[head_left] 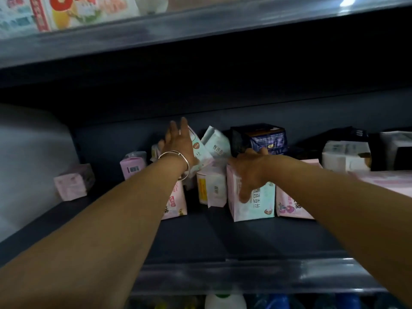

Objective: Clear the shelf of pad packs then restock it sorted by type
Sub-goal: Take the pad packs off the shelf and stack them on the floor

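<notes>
Several pad packs stand on a dark shelf (200,237). My left hand (179,141), with a silver bangle on the wrist, reaches in with straight fingers against a tilted white pack (198,150). My right hand (249,172) grips the top of a pink and mint pack (256,204) at the front, thumb down its face. A second mint pack (217,142) leans behind, beside a dark blue pack (265,139). Pink packs (289,207) stand at either side.
Small pink packs (73,184) sit at the left near a pale wall. White and black boxes (345,156) fill the right of the shelf. A shelf above (156,30) holds printed packs; bottles (225,302) stand on the shelf below.
</notes>
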`<act>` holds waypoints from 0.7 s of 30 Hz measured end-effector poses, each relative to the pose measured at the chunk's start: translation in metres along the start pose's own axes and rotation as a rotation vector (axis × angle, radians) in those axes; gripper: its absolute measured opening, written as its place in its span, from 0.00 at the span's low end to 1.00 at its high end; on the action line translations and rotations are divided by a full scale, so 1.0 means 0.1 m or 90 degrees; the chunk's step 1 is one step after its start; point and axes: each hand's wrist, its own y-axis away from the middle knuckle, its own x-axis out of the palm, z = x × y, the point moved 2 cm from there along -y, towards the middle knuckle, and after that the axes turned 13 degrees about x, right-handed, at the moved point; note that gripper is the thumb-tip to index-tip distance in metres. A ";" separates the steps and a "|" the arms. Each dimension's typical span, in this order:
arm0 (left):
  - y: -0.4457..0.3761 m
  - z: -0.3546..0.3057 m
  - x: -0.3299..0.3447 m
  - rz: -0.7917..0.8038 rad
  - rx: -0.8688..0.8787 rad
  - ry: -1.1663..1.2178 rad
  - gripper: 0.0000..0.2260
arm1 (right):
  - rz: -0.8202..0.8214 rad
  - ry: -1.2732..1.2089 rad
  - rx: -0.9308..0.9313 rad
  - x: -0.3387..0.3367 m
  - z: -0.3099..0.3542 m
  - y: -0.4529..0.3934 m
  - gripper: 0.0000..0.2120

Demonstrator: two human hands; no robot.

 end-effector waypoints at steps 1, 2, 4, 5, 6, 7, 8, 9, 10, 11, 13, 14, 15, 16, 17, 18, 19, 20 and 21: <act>-0.05 0.02 0.01 0.007 -0.018 0.010 0.53 | 0.013 -0.003 0.001 0.01 0.00 -0.02 0.46; -0.09 0.04 0.03 0.012 -0.030 0.007 0.53 | 0.026 -0.011 0.000 0.02 0.00 -0.04 0.47; -0.15 0.07 0.06 0.016 -0.043 -0.025 0.54 | 0.038 -0.028 -0.010 0.03 0.01 -0.06 0.48; -0.16 0.07 0.07 0.019 -0.048 -0.050 0.54 | 0.039 -0.032 -0.014 0.04 0.01 -0.06 0.48; -0.17 0.07 0.06 0.022 -0.052 -0.079 0.52 | 0.039 -0.031 -0.016 0.04 0.01 -0.06 0.47; -0.18 0.07 0.05 0.023 -0.053 -0.105 0.50 | 0.038 -0.027 -0.017 0.04 0.01 -0.04 0.47; -0.18 0.06 0.04 0.020 -0.053 -0.119 0.48 | 0.035 -0.023 -0.019 0.04 0.01 -0.03 0.46; -0.18 0.05 0.03 0.012 -0.052 -0.118 0.46 | 0.030 -0.020 -0.022 0.04 0.02 -0.01 0.46; -0.16 0.03 0.03 0.004 -0.049 -0.102 0.46 | 0.026 -0.019 -0.024 0.04 0.03 0.01 0.45; -0.15 0.00 0.03 -0.009 -0.040 -0.078 0.44 | 0.023 -0.018 -0.026 0.03 0.03 0.03 0.44; -0.09 -0.05 0.02 -0.044 -0.014 -0.033 0.41 | 0.025 -0.024 -0.027 0.02 0.04 0.07 0.42; -0.05 -0.06 0.00 -0.062 -0.004 -0.018 0.41 | 0.023 -0.032 -0.026 0.01 0.05 0.11 0.42; -0.01 -0.08 -0.04 -0.082 0.003 -0.005 0.40 | 0.012 -0.042 -0.028 0.00 0.05 0.16 0.41; 0.03 -0.08 -0.10 -0.104 0.009 0.012 0.40 | -0.009 -0.052 -0.030 -0.01 0.06 0.22 0.41; 0.09 -0.10 -0.17 -0.126 0.014 0.034 0.41 | -0.033 -0.065 -0.033 -0.03 0.06 0.29 0.40; 0.15 -0.11 -0.25 -0.145 0.021 0.060 0.41 | -0.059 -0.089 -0.033 -0.06 0.05 0.38 0.39; 0.23 -0.13 -0.34 -0.158 0.028 0.085 0.41 | -0.083 -0.123 -0.029 -0.10 0.03 0.47 0.39; 0.31 -0.16 -0.43 -0.169 0.035 0.104 0.41 | -0.107 -0.159 -0.023 -0.14 0.02 0.58 0.39; 0.41 -0.18 -0.51 -0.176 0.042 0.117 0.41 | -0.129 -0.189 -0.018 -0.19 0.00 0.69 0.39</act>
